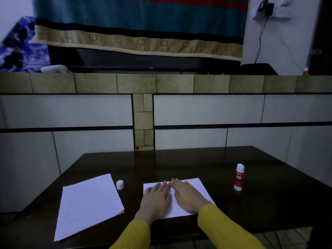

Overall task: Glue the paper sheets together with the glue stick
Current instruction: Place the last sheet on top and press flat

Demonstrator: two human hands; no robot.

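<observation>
A white paper sheet [196,186] lies at the middle of the dark table [179,164]. My left hand [156,198] and my right hand [188,194] both rest flat on it, fingers stretched out and side by side, holding nothing. A stack of white sheets [88,205] lies to the left, slightly turned. Upright to the right of the hands stands a red and white glue stick [239,177] with its cap off. Its white cap [120,184] sits between the stack and the middle sheet.
The table's far edge meets a tiled wall [206,108] with a ledge above. On the ledge a television [143,60] is partly covered by a teal and tan cloth [140,24]. Tiled floor [287,238] shows at the lower right.
</observation>
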